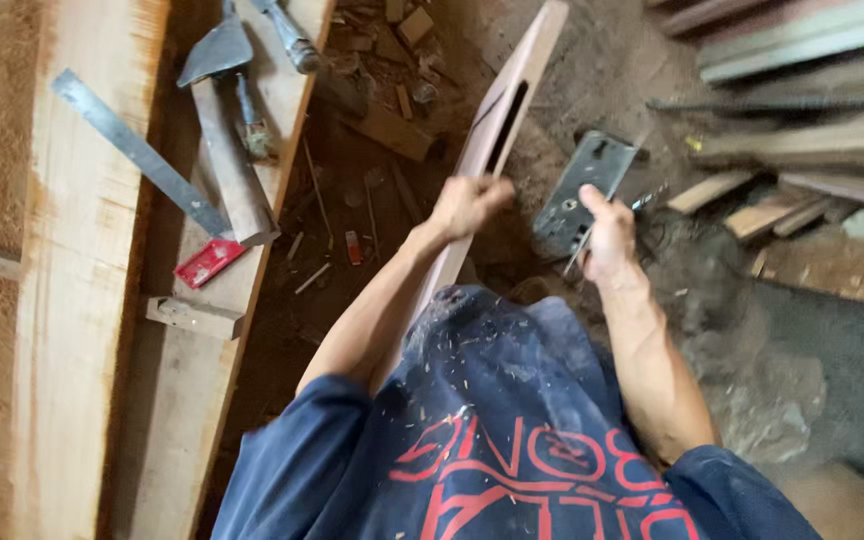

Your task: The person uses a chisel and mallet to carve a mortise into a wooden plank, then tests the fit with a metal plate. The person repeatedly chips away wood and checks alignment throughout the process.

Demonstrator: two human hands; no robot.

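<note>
Two hands: left (pixel 467 205) grips one slotted board (pixel 507 100), right (pixel 607 235) one lock case (pixel 582 190).

square (pixel 152 170) on plank (pixel 72 300) | lock case (pixel 582 190) right of door stile (pixel 502 120)

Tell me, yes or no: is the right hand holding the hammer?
No. The right hand grips a metal lock case, while the hammer lies on the workbench.

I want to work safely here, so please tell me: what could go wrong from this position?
1. The left hand alone steadies the slotted wooden board, which stands tilted on its edge; it might slip or fall.
2. The right hand holds the metal lock case over the dirt floor; dropped, it may strike the feet.
3. The hatchet lies near the workbench edge.
</note>
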